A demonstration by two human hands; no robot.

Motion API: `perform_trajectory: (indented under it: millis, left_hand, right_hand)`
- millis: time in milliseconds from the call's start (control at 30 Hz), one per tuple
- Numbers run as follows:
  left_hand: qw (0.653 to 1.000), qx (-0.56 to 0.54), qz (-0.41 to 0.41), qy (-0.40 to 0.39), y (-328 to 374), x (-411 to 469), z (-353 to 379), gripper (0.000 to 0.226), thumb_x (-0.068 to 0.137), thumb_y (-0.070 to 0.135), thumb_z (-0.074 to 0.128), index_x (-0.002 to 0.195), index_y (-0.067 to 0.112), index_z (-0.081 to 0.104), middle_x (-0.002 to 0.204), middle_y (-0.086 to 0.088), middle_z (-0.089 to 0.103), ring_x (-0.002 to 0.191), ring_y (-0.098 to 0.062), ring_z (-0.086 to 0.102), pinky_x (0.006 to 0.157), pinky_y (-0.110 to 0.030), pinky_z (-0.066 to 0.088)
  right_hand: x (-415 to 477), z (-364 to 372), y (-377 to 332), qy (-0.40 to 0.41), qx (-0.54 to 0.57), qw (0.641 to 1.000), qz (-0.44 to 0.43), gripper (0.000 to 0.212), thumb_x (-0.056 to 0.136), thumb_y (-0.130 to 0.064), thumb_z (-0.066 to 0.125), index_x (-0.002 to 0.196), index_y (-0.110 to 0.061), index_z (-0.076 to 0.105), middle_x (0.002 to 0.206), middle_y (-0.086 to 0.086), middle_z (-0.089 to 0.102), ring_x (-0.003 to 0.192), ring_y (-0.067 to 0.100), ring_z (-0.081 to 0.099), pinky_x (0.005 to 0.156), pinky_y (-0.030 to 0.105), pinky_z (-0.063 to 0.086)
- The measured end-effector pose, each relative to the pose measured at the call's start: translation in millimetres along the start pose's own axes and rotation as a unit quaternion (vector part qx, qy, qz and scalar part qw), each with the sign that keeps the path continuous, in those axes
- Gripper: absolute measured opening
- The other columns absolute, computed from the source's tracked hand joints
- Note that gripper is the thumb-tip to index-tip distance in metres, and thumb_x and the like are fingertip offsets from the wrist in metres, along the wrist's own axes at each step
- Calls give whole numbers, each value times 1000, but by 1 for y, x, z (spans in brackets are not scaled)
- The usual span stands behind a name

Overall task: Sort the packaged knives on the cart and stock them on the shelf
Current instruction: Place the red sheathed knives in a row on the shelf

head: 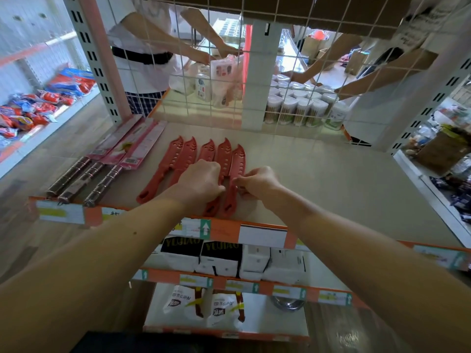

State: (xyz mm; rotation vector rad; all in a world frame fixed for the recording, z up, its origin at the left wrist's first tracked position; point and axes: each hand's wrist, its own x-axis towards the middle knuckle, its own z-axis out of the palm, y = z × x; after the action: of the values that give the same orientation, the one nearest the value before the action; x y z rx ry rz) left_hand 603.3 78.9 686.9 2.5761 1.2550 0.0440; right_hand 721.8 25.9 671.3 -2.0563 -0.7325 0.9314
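Several red sheathed knives point(178, 159) lie side by side on the beige shelf point(331, 179), tips pointing away from me. My left hand point(201, 180) rests on the middle ones, fingers curled over a handle. My right hand point(257, 183) pinches the handle of the rightmost red knife point(235, 174). To the left lie three steel-handled knives in pink card packaging point(119, 159), handles toward the shelf's front edge.
A wire grid point(254, 72) backs the shelf; behind it two people handle packages and jars point(298, 105). Lower shelves hold black-and-white boxes point(219, 256) and white bagged tools point(221, 309). Snack bags point(38, 105) fill a shelf at left.
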Motion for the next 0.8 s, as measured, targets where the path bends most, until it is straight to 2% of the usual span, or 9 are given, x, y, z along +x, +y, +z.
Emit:
perform_trajectory:
  millis: [67, 133, 267, 400, 500, 567, 667, 800]
  left_hand:
    - [1000, -6, 6, 8, 0, -3, 1, 24, 87, 29, 59, 95, 7, 55, 99, -12, 62, 91, -31, 59, 75, -36, 45]
    - [1000, -17, 14, 21, -1, -7, 2, 23, 87, 29, 58, 95, 7, 57, 98, -12, 63, 90, -31, 60, 75, -36, 47]
    - [995, -53, 45, 70, -6, -13, 5, 20, 86, 27, 58, 94, 9, 59, 92, -11, 67, 86, -29, 63, 76, -38, 52]
    - [990, -46, 64, 114, -16, -18, 10, 25, 86, 32, 57, 106, 16, 62, 106, -3, 65, 102, -23, 54, 86, -37, 47]
    - [992, -15, 84, 95, -22, -20, 14, 38, 90, 36, 51, 124, 21, 57, 129, 2, 58, 126, -21, 40, 103, -34, 35]
    - [994, -3, 86, 67, -25, -20, 17, 44, 91, 41, 47, 133, 26, 49, 142, 4, 48, 139, -18, 29, 114, -36, 25]
    - [996, 12, 82, 31, -28, -20, 22, 50, 92, 46, 42, 139, 29, 39, 149, 7, 38, 144, -15, 17, 117, -39, 19]
    - [996, 10, 83, 20, -32, -23, 23, 51, 93, 44, 41, 142, 29, 34, 150, 5, 36, 145, -16, 16, 117, -40, 18]
  right_hand:
    - [-3, -1, 1, 19, -44, 998, -35, 13, 79, -18, 72, 76, -6, 69, 70, 10, 65, 72, 18, 62, 83, 33, 57]
    - [-6, -2, 3, 36, -85, 992, -81, 18, 80, -19, 70, 89, -4, 72, 81, 12, 69, 76, 17, 62, 82, 28, 54]
    - [-16, -3, 8, 64, -159, 971, -167, 27, 82, -24, 68, 104, -9, 67, 103, 10, 68, 95, 21, 62, 75, 24, 44]
    - [-21, 1, 16, 57, -182, 957, -220, 32, 83, -27, 66, 113, -15, 66, 113, 10, 60, 103, 25, 57, 84, 27, 43]
    - [-25, 4, 16, 43, -214, 948, -230, 34, 84, -29, 65, 116, -19, 66, 117, 12, 59, 111, 29, 52, 95, 31, 40]
    - [-27, 3, 14, 36, -226, 945, -235, 33, 84, -28, 64, 116, -19, 66, 118, 13, 59, 113, 29, 52, 98, 31, 37]
    - [-30, 1, 12, 31, -241, 940, -240, 33, 85, -28, 62, 117, -18, 65, 121, 12, 60, 115, 26, 50, 101, 29, 33]
    - [-30, -1, 13, 35, -259, 936, -236, 36, 85, -30, 62, 119, -20, 64, 124, 11, 59, 117, 26, 49, 101, 29, 31]
